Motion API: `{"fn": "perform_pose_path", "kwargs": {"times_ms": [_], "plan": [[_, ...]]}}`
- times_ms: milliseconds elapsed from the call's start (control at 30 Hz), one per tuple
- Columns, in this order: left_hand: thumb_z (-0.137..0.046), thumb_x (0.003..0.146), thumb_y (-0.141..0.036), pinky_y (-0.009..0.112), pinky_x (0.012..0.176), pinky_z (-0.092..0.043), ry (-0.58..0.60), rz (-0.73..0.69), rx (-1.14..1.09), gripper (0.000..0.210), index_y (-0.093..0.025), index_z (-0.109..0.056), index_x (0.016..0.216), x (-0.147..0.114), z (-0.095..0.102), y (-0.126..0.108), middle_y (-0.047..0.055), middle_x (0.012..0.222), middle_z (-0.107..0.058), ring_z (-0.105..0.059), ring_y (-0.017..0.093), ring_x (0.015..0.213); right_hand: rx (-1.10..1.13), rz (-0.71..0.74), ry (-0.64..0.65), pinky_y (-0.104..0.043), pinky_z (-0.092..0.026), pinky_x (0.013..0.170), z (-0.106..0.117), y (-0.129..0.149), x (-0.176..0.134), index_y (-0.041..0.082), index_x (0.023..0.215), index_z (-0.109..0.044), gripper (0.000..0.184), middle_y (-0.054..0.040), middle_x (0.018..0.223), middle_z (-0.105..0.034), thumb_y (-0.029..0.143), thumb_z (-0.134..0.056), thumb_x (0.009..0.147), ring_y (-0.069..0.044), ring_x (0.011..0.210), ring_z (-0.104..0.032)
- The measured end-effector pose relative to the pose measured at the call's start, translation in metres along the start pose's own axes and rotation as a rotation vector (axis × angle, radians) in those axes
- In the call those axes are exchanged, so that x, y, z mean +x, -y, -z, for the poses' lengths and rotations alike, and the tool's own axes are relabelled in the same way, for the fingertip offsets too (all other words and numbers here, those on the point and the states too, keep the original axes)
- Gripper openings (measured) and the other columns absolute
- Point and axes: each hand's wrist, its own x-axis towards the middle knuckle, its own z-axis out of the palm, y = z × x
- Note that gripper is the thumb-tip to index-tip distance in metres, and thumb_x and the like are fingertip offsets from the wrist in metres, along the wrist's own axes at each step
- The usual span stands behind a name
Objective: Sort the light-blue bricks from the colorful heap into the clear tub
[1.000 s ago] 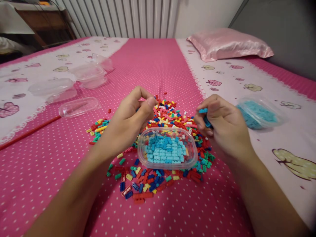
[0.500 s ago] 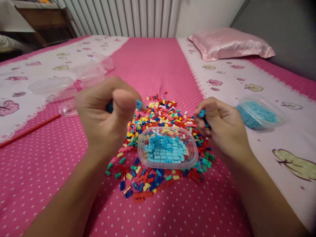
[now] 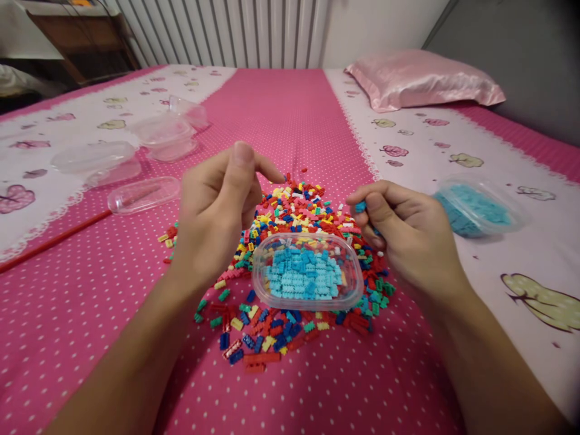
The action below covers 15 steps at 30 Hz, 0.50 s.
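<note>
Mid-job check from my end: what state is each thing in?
Multicoloured plastic brick pile: loose, spread around the near tub.
Clear oval plastic near tub: open, partly filled with blue bricks.
Clear plastic right-side tub: holding light-blue bricks; lid unclear.
Left hand: index finger extended toward the pile; any contents hidden.
Right hand: closed, pinching a small blue plastic brick.
Pink satin pillow: lying flat.

Pink bedspread [image 3: 281, 115]: brick heap [image 3: 295, 211], blue-filled tub at right [image 3: 475, 208], clear containers [image 3: 161, 132], red rod [image 3: 58, 240], pillow [image 3: 421, 81].
</note>
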Motion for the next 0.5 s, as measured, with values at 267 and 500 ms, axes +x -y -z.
{"fn": "perform_pose_path", "kwargs": {"times_ms": [267, 500], "plan": [[-0.051, 0.085, -0.031, 0.022, 0.036, -0.006, -0.16, 0.393, -0.275, 0.024, -0.018, -0.048, 0.065, 0.011, 0.008, -0.005, -0.004, 0.058, -0.03, -0.012, 0.004, 0.041, 0.004, 0.118, -0.095, -0.027, -0.027, 0.043, 0.0, 0.011, -0.005, 0.032, 0.108, -0.077, 0.02, -0.0012, 0.085, -0.064, 0.031, -0.061, 0.095, -0.009, 0.05, -0.036], [-0.056, 0.081, -0.024, 0.02, 0.037, -0.009, -0.142, 0.406, -0.242, 0.016, -0.019, -0.046, 0.07, 0.009, 0.008, -0.003, -0.005, 0.059, -0.031, -0.014, 0.003, 0.042, -0.218, 0.278, -0.057, -0.029, -0.043, 0.059, -0.005, 0.016, -0.015, 0.034, 0.096, -0.08, 0.015, -0.0014, 0.075, -0.066, 0.035, -0.066, 0.093, -0.014, 0.064, -0.053]]}}
